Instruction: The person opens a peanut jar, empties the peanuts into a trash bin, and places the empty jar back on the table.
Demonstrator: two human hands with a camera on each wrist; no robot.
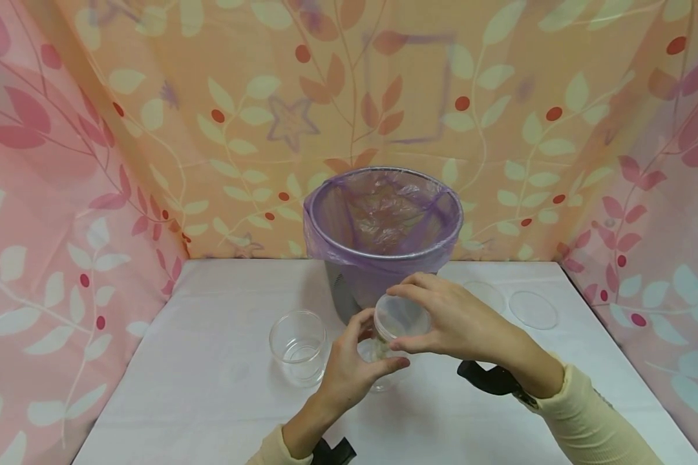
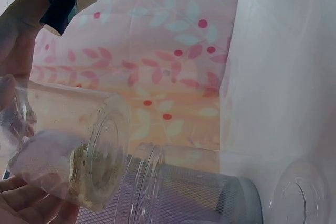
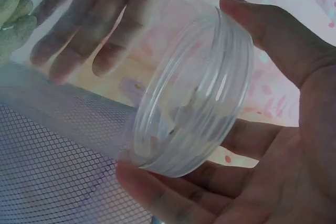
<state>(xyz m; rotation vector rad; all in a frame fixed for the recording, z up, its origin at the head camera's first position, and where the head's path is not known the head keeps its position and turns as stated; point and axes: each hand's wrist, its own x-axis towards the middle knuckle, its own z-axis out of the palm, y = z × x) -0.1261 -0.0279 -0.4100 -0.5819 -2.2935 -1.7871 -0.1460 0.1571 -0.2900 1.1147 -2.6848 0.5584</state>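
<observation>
Left grip (image 1: 349, 371) has its fingers and thumb wrapped round the side of a clear jar (image 2: 73, 108), while the right grip (image 1: 459, 316) grasps the edge of the translucent lid (image 1: 404, 316) at the jar's mouth. The jar is in front of the bin (image 1: 349, 300), to the right of an open jar (image 1: 298, 349), and seems to be held just above the table (image 1: 209, 387). Pale greenish lumps (image 2: 86, 182) lie near its base.

Smooth, thin walls look like the main risk: if the left fingers slacken, the jar could turn with the lid or slip down. Squeezing too hard might flex the sides, and a sudden jerk on a tight lid could tip the jar and scatter the lumps. Whether the threads are engaged cannot be told; a lid sitting crooked could jam or come off abruptly. An elbow swung wide might nudge the two clear discs (image 1: 533, 310) on the right, and the left forearm could knock the open jar.

No brand, label or legible writing shows on the jars, lid, bin or its purple bag (image 1: 384, 255); the curtain (image 1: 238, 168) carries only printed leaves, dots and outlined shapes.
</observation>
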